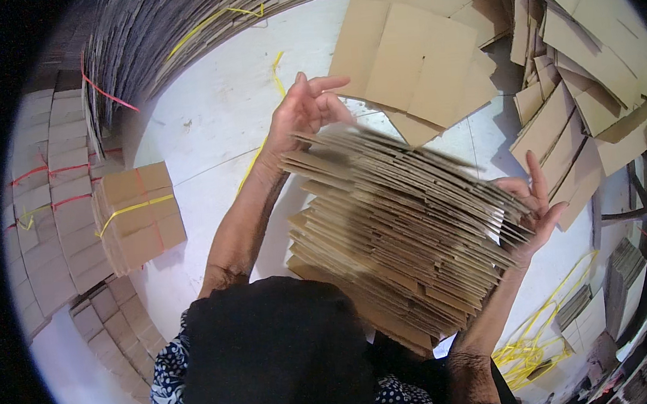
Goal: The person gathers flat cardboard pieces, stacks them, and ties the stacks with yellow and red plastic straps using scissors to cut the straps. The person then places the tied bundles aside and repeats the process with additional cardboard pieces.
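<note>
A thick stack of flat brown cardboard sheets (400, 230) stands on edge in front of me, its sheets fanned and slightly blurred. My left hand (304, 112) presses against the stack's far left end, fingers spread and raised above its top. My right hand (531, 204) presses its palm against the right end, fingers pointing up. Both hands squeeze the stack between them. A dark rounded shape (274, 355) at the bottom hides the stack's lower near part.
A tied cardboard bundle (138, 215) with yellow and red straps lies at the left on the white floor (213, 120). Rows of bundles (53, 191) line the left. Loose cardboard sheets (422, 52) are piled at the top and right (578, 94). Yellow straps (529, 347) lie lower right.
</note>
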{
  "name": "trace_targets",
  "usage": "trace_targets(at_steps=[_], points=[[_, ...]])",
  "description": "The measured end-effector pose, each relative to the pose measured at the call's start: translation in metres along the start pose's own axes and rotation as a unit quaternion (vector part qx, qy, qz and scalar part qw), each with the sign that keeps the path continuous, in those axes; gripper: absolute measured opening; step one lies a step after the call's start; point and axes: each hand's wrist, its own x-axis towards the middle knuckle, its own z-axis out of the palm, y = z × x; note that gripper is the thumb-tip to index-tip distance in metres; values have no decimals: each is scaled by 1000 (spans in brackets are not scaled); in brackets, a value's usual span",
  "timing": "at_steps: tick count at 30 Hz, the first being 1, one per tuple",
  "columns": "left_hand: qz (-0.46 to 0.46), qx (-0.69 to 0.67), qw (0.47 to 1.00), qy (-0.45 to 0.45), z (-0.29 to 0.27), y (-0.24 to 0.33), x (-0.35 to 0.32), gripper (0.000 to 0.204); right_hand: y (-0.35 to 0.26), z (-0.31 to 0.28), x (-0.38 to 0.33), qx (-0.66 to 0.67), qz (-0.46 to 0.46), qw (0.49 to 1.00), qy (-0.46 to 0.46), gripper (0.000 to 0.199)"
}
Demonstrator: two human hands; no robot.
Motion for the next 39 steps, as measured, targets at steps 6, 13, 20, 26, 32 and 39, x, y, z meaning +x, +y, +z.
trace_targets(at_steps=[6, 13, 20, 26, 32, 39], points=[[-10, 18, 998, 63, 7, -10, -29, 67, -3, -8, -1, -76, 22, 997, 9, 89], [7, 125, 988, 91, 16, -14, -40, 76, -57, -13, 26, -297, 134, 928, -180, 105], [42, 268, 951, 150, 20, -8, -30, 70, -80, 50, 69, -594, 22, 725, -348, 69], [241, 597, 752, 140, 75, 34, -62, 51, -74, 51, 79, -477, 102, 779, -395, 43], [197, 692, 649, -246, 139, 13, -67, 58, -75, 57, 97, -495, 115, 735, -449, 38], [217, 706, 612, -282, 140, 14, -68, 55, -73, 50, 104, -525, 76, 736, -420, 36]])
